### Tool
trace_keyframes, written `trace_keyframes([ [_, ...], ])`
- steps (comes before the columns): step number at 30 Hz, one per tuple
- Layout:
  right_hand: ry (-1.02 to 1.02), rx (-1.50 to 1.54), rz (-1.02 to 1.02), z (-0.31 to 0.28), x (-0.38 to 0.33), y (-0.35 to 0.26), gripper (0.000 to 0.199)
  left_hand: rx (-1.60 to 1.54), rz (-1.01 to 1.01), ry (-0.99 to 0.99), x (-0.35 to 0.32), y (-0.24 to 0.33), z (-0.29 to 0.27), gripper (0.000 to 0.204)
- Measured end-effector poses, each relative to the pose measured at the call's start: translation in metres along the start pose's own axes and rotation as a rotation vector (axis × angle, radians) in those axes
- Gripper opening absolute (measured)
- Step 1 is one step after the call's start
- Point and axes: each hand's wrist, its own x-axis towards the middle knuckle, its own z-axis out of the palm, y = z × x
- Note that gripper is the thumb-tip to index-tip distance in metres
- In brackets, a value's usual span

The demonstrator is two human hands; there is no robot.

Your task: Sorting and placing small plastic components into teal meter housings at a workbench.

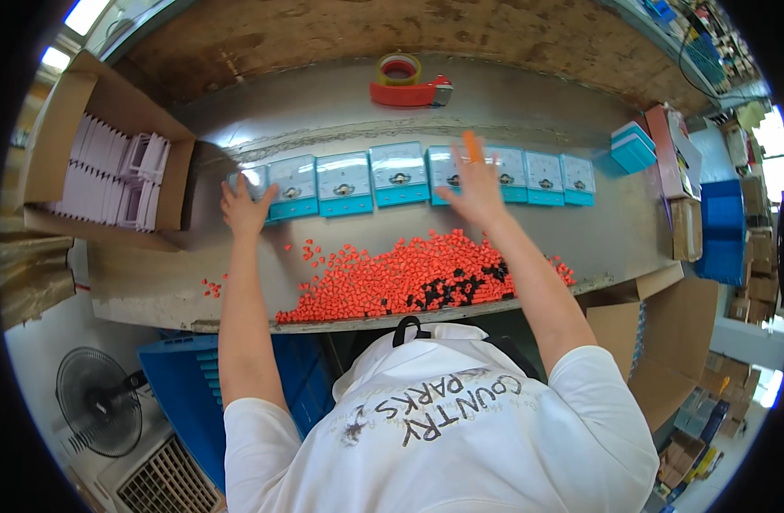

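Note:
A row of several teal-and-white panel meters (398,174) lies across a grey metal worktable (152,282). My left hand (245,207) rests with spread fingers on the leftmost meter (253,181) of the row. My right hand (475,186) is flat over a meter near the row's middle, fingers apart, with an orange cap on one fingertip. In front of the meters lies a heap of small orange caps (400,278) with several black ones (452,291) mixed in. Neither hand grips anything.
An open cardboard box (63,111) of white plastic parts stands at the left. A red tape dispenser (409,85) sits at the back. Stacked teal boxes (634,147) and cartons stand at the right. Below the table are a blue crate (182,376) and a fan (93,410).

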Motion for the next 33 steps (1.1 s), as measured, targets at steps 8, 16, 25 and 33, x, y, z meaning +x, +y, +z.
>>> trace_keyframes([
  [8,-0.206,-0.023,0.624,0.009,-0.027,0.154,0.098,0.010,-0.089,-0.151,0.011,0.020,-0.013,0.104],
  [16,-0.204,-0.027,0.555,0.011,-0.035,0.161,0.096,0.025,-0.104,-0.126,-0.021,0.014,-0.004,0.104],
  [25,-0.151,-0.039,0.557,0.005,-0.069,0.139,0.088,0.093,0.072,0.093,-0.088,0.017,0.007,0.093],
  [33,-0.017,0.149,-0.219,0.014,-0.064,0.022,0.079,0.101,0.757,-0.093,-0.154,0.105,0.014,0.072],
])
